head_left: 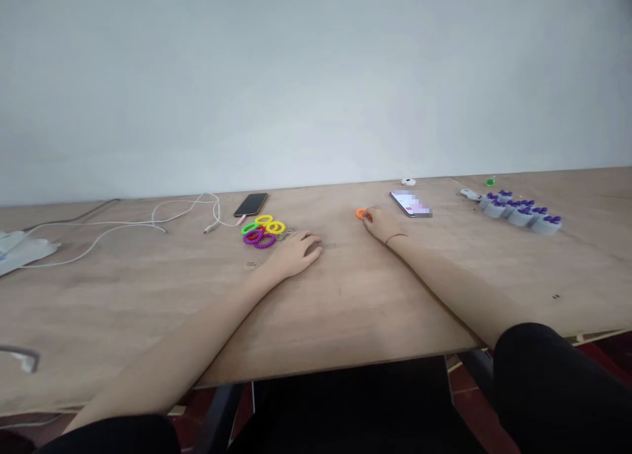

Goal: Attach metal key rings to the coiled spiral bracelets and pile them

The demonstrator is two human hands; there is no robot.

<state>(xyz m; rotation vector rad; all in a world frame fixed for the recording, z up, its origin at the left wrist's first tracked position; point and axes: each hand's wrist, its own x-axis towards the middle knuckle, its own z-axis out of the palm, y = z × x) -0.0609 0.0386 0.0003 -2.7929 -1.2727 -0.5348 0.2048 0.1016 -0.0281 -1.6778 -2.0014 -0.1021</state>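
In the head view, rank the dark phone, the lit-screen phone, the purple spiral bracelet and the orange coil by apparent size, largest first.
1. The dark phone and the lit-screen phone: too alike to rank.
2. The purple spiral bracelet.
3. The orange coil, partly hidden.

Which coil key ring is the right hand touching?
The orange coil key ring, at the fingertips of the right hand. It lies alone, apart from the yellow, green and purple coils grouped near the left hand.

orange spiral key coil (362, 213) | partly hidden | green, yellow, purple spiral coils (261, 231) | overlapping in a heap
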